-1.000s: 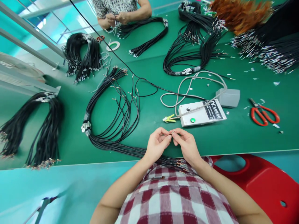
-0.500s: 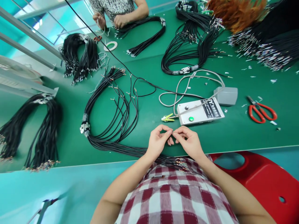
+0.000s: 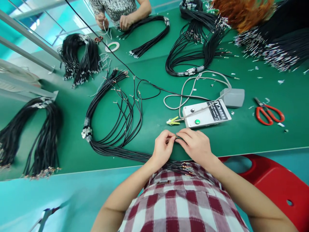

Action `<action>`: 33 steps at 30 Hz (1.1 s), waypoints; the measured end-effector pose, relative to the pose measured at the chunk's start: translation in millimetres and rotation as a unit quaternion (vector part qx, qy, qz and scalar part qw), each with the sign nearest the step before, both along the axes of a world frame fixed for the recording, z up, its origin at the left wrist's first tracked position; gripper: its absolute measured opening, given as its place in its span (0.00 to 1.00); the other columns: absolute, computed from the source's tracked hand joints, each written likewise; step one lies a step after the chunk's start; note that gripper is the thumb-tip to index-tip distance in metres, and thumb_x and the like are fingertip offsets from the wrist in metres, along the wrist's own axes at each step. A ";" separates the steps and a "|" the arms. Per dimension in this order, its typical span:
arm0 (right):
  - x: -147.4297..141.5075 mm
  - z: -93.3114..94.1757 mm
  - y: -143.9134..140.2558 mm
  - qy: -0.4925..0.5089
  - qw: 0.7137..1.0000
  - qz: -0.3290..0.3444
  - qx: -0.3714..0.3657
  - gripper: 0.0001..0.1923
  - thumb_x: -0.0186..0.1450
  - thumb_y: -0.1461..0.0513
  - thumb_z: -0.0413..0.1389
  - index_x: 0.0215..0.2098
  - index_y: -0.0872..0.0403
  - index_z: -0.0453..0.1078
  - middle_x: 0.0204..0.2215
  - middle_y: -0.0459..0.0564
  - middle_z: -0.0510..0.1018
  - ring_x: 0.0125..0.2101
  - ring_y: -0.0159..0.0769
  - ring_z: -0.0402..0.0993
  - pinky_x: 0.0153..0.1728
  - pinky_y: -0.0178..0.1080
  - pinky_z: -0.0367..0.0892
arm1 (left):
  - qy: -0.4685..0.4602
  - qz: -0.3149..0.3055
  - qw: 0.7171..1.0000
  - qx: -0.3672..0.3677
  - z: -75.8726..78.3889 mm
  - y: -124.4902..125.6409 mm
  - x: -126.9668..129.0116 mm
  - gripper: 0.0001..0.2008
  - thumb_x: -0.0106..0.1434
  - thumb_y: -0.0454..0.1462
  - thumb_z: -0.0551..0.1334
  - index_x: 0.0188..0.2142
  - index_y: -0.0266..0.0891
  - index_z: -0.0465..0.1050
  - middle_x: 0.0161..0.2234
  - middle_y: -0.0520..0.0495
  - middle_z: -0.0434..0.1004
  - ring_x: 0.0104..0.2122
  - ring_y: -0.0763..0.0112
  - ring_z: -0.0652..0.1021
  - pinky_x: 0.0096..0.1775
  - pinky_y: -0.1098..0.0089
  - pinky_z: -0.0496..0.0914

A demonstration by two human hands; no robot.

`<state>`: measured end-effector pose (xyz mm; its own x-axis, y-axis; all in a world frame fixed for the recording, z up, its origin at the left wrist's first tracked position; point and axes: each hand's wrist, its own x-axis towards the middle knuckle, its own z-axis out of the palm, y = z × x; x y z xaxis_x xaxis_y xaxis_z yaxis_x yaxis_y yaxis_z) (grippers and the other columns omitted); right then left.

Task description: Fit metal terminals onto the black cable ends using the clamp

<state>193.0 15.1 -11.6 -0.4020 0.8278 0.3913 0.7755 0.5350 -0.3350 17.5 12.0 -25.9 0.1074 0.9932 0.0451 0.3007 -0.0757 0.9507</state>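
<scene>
Head view: both hands (fingertips meeting) pinch wire end (image 3: 175, 138).

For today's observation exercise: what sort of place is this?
Probably a cable-assembly workshop: bundles of black wires cover a green workbench, a white tester box sits nearby, and a co-worker's hands handle wires opposite.
</scene>
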 end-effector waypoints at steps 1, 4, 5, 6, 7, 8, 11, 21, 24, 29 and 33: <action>-1.9 1.1 2.4 -0.025 0.999 0.014 0.020 0.09 0.73 0.59 0.54 0.39 0.52 0.75 0.36 0.47 0.83 0.32 0.34 0.75 0.34 0.42 0.58 | 0.030 -0.014 0.999 0.033 1.1 0.0 -2.0 0.06 0.69 0.35 0.58 0.34 0.39 0.69 0.32 0.49 0.72 0.32 0.72 0.74 0.35 0.72 0.70; -4.2 5.1 10.9 -0.069 0.995 0.050 0.061 0.11 0.73 0.61 0.53 0.35 0.52 0.75 0.30 0.44 0.82 0.30 0.34 0.72 0.34 0.42 0.55 | 0.105 -0.056 0.985 0.128 4.8 2.3 -9.1 0.07 0.70 0.32 0.56 0.34 0.40 0.69 0.33 0.48 0.72 0.35 0.70 0.74 0.39 0.69 0.71; -4.2 7.4 14.2 -0.078 0.993 0.055 0.070 0.10 0.73 0.61 0.54 0.35 0.52 0.76 0.31 0.44 0.83 0.31 0.35 0.71 0.34 0.43 0.55 | 0.113 -0.058 0.982 0.142 5.6 4.0 -11.6 0.07 0.70 0.32 0.55 0.35 0.40 0.69 0.33 0.48 0.72 0.35 0.69 0.74 0.40 0.69 0.71; -4.2 10.4 17.8 -0.086 0.992 0.056 0.077 0.09 0.72 0.61 0.55 0.36 0.52 0.76 0.32 0.45 0.83 0.33 0.37 0.71 0.35 0.43 0.55 | 0.110 -0.049 0.982 0.143 6.1 6.4 -14.1 0.07 0.70 0.32 0.56 0.34 0.40 0.69 0.33 0.48 0.72 0.35 0.70 0.74 0.39 0.70 0.71; -4.4 13.8 21.9 -0.093 0.991 0.051 0.083 0.07 0.71 0.61 0.56 0.37 0.52 0.76 0.34 0.45 0.83 0.35 0.38 0.71 0.36 0.43 0.55 | 0.099 -0.030 0.986 0.133 6.1 9.4 -16.4 0.07 0.70 0.33 0.56 0.34 0.40 0.69 0.33 0.48 0.72 0.34 0.70 0.74 0.38 0.70 0.70; -5.2 17.5 26.6 -0.101 0.990 0.043 0.087 0.06 0.70 0.60 0.57 0.40 0.52 0.75 0.38 0.46 0.83 0.38 0.40 0.70 0.37 0.44 0.55 | 0.084 -0.006 0.990 0.114 5.9 12.9 -18.7 0.06 0.69 0.34 0.57 0.34 0.40 0.69 0.32 0.48 0.72 0.33 0.71 0.74 0.37 0.71 0.70; -11.1 25.7 43.8 -0.143 0.986 0.023 0.082 0.12 0.67 0.60 0.61 0.48 0.55 0.73 0.47 0.51 0.81 0.46 0.44 0.68 0.40 0.45 0.54 | 0.032 0.055 0.997 0.043 3.8 25.6 -24.8 0.06 0.68 0.35 0.58 0.33 0.39 0.69 0.30 0.50 0.72 0.29 0.73 0.74 0.31 0.74 0.68; -17.9 11.7 81.2 -0.241 0.967 0.051 0.065 0.12 0.69 0.69 0.51 0.31 0.49 0.67 0.29 0.47 0.76 0.40 0.42 0.66 0.49 0.48 0.52 | 0.040 0.085 0.996 0.000 2.0 48.6 -28.6 0.06 0.65 0.35 0.59 0.30 0.39 0.66 0.24 0.54 0.68 0.22 0.77 0.67 0.25 0.75 0.59; -16.5 12.1 84.3 -0.222 0.972 0.058 0.047 0.13 0.69 0.70 0.51 0.29 0.49 0.66 0.28 0.46 0.75 0.40 0.41 0.66 0.52 0.48 0.51 | 0.068 0.080 0.994 0.003 1.1 52.5 -26.3 0.06 0.65 0.33 0.58 0.30 0.39 0.66 0.25 0.53 0.69 0.22 0.76 0.68 0.27 0.74 0.60; -19.2 13.4 85.2 -0.219 0.974 0.055 0.032 0.13 0.68 0.70 0.50 0.28 0.48 0.65 0.28 0.46 0.74 0.41 0.41 0.66 0.55 0.49 0.51 | 0.090 0.071 0.993 0.002 -1.3 57.4 -23.6 0.07 0.65 0.32 0.58 0.29 0.39 0.66 0.26 0.53 0.70 0.23 0.75 0.69 0.28 0.73 0.61; -21.7 19.3 83.5 -0.233 0.971 0.050 0.027 0.10 0.67 0.69 0.52 0.31 0.49 0.68 0.31 0.48 0.77 0.43 0.44 0.68 0.57 0.54 0.51 | 0.084 0.067 0.994 -0.006 -3.7 58.6 -23.4 0.06 0.64 0.32 0.58 0.30 0.39 0.66 0.26 0.53 0.70 0.23 0.76 0.69 0.28 0.74 0.61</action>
